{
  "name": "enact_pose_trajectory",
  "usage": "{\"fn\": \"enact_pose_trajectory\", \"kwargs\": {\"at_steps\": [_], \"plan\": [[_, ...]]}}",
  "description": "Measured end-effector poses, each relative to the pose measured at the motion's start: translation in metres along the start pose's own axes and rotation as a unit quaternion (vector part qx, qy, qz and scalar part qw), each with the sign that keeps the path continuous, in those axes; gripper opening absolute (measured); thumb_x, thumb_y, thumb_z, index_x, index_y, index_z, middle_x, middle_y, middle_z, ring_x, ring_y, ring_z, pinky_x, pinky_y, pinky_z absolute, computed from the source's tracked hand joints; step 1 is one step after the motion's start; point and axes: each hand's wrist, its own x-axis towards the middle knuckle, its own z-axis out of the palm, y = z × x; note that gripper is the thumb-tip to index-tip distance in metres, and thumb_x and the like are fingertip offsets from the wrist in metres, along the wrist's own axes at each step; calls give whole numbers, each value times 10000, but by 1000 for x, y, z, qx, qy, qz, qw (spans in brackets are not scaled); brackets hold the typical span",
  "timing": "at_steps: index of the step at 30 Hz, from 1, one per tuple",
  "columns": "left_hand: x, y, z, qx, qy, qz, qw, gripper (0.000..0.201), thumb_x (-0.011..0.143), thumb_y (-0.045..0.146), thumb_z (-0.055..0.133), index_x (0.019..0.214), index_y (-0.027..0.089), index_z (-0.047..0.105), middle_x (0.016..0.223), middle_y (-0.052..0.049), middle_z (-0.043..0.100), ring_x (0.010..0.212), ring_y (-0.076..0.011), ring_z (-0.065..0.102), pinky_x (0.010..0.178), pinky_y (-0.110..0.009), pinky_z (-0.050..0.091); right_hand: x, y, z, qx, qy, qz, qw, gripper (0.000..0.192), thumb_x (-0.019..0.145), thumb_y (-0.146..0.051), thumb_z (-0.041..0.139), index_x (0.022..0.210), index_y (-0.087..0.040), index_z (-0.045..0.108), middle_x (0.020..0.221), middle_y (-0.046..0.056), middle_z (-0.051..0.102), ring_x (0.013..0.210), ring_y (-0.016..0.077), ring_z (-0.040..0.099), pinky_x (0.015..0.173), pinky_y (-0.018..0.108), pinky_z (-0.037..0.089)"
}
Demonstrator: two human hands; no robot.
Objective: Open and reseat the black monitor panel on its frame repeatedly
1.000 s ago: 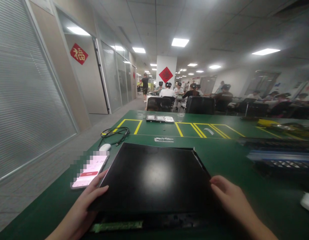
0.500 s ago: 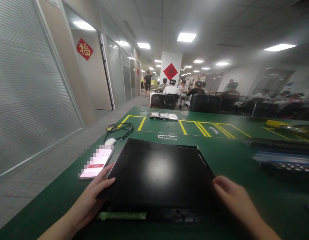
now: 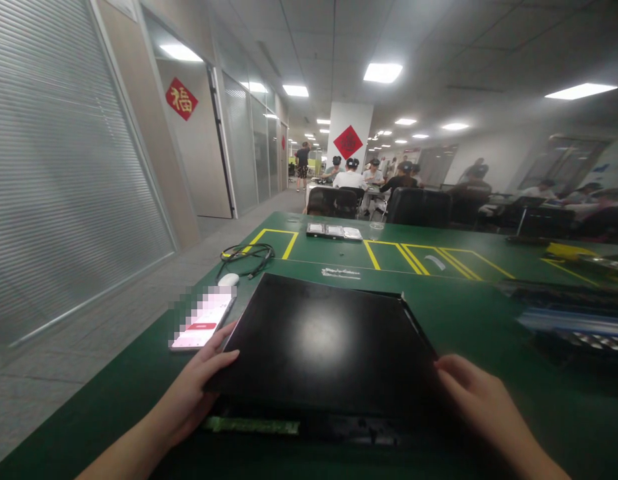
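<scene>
A large black, box-like case with a flat glossy cover (image 3: 309,347) lies in front of me over the table, a round patch of light reflecting off its top. What kind of case it is, I cannot tell for sure. My left hand (image 3: 201,377) grips its left edge, thumb on top and fingers partly hidden beneath. On the right edge, my right hand (image 3: 481,393) is closed, with its fingertips against the side. Below the cover's near edge shows a dark gap with a green strip (image 3: 253,425).
Left of the case are a lit phone (image 3: 203,323), a white mouse (image 3: 229,280) and a coiled black cable (image 3: 246,259). Hard drives (image 3: 333,231) lie farther back on the green table (image 3: 309,257). Blurred equipment (image 3: 573,327) stands right. People sit beyond.
The whole view has shifted slightly, so everything sits a little farther right in the picture. Both hands keep the same hold on the black case.
</scene>
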Motion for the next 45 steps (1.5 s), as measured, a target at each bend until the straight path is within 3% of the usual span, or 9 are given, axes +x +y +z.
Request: {"fn": "enact_pose_trajectory", "kwargs": {"at_steps": [5, 14, 20, 23, 27, 35, 39, 45], "plan": [[-2, 2, 2, 3, 3, 9, 1000, 814, 667, 266, 827, 1429, 286, 541, 1224, -88, 756, 1041, -331, 728, 825, -360, 574, -1, -4, 0, -10, -2, -3, 1000, 325, 765, -536, 505, 811, -275, 692, 839, 26, 777, 802, 259, 717, 692, 340, 513], [-2, -1, 1, 8, 18, 17, 1000, 826, 652, 276, 837, 1427, 310, 555, 1226, -89, 759, 1041, -353, 727, 824, -401, 586, 0, 0, 2, 7, 12, -6, 1000, 291, 761, -501, 531, 805, -274, 709, 812, 22, 776, 762, 253, 715, 663, 334, 515], [7, -1, -12, 21, 21, 33, 999, 633, 678, 380, 829, 1288, 290, 688, 1339, -69, 704, 1236, -370, 618, 959, -399, 537, -2, -5, 0, 14, 2, 9, 1000, 286, 757, -510, 548, 802, -271, 699, 840, 25, 782, 789, 253, 721, 680, 324, 519], [12, -1, -19, 96, 23, 83, 992, 503, 700, 398, 821, 1192, 316, 750, 1445, -35, 624, 1367, -376, 490, 1110, -439, 407, -1, -5, 0, 13, 0, 11, 1000, 291, 760, -514, 545, 809, -270, 695, 852, 24, 782, 802, 254, 721, 692, 328, 521], [19, -4, -25, 195, 34, 171, 965, 362, 733, 425, 802, 1083, 332, 798, 1558, 5, 494, 1473, -335, 328, 1213, -418, 187, 0, -1, 1, 18, -9, 17, 1000, 297, 764, -513, 542, 834, -268, 695, 868, 20, 782, 811, 247, 723, 701, 324, 528], [37, -13, -41, 295, 33, 223, 929, 336, 689, 397, 799, 1013, 310, 820, 1466, -55, 592, 1459, -372, 346, 1198, -484, 203, 3, 1, 1, 30, 29, -10, 999, 283, 719, -493, 563, 776, -269, 726, 818, 17, 786, 769, 241, 731, 682, 307, 546], [49, -18, -50, 411, 25, 256, 875, 423, 712, 392, 683, 1093, 248, 793, 1460, -88, 600, 1418, -390, 415, 1155, -551, 294, 2, -1, 1, 41, 40, -16, 998, 285, 695, -504, 576, 737, -263, 722, 772, 20, 780, 732, 241, 731, 638, 300, 549], [56, -21, -53, 533, 11, 295, 793, 524, 809, 407, 518, 1198, 141, 744, 1485, -172, 559, 1375, -385, 479, 1100, -522, 400, 2, -2, 0, 41, 36, 2, 999, 294, 686, -519, 584, 739, -267, 726, 785, 27, 782, 739, 252, 732, 608, 300, 537]]}}
